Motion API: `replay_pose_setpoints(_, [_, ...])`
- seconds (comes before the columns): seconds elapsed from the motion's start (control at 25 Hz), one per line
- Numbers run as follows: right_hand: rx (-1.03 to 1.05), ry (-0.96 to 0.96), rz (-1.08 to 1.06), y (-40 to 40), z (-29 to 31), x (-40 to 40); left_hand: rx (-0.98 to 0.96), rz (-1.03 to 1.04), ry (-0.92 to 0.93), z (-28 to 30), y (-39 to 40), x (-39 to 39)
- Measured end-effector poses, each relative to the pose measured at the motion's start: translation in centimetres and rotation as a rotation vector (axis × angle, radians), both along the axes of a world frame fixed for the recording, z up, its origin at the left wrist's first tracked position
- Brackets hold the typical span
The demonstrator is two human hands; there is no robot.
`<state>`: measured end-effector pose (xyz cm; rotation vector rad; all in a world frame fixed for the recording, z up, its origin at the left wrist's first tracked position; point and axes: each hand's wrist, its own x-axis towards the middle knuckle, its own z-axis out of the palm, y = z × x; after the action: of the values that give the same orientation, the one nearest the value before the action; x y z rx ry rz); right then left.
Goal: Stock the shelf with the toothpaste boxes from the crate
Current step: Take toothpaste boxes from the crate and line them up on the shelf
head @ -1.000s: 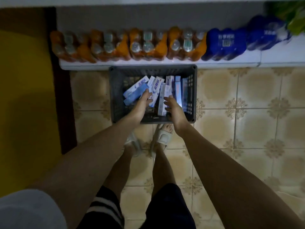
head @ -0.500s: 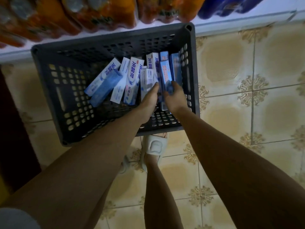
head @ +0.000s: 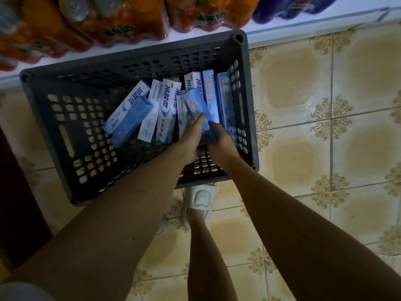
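Observation:
A dark grey plastic crate (head: 71, 148) stands on the tiled floor against a low white shelf (head: 303, 29). Several blue and white toothpaste boxes (head: 165, 114) lie loosely inside it, most toward its right side. One blue toothpaste box (head: 195, 103) is tilted up above the others. My left hand (head: 191, 137) and my right hand (head: 219, 140) hold its near end from either side, fingers curled round it. Two more boxes (head: 223, 98) stand on edge along the crate's right wall.
Shrink-wrapped packs of orange drink bottles (head: 108, 18) and a blue pack (head: 290, 7) fill the low shelf behind the crate. My foot in a white slipper (head: 200, 198) is just in front of the crate. Patterned floor tiles (head: 325, 148) spread to the right.
I have bent lower, so the crate looks larger. Both hands came together on one blue box at the right of the crate and have tilted its far end up.

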<state>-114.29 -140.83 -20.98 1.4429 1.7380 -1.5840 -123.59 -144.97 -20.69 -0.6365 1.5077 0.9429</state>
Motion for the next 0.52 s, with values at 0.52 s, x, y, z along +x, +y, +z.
replay_pose_setpoints(0.52, [-0.036, 0.154, -0.247, -0.1, 9.1, -3.4, 0.086, -0.180, 0.073, 5.8, -4.0, -5.6])
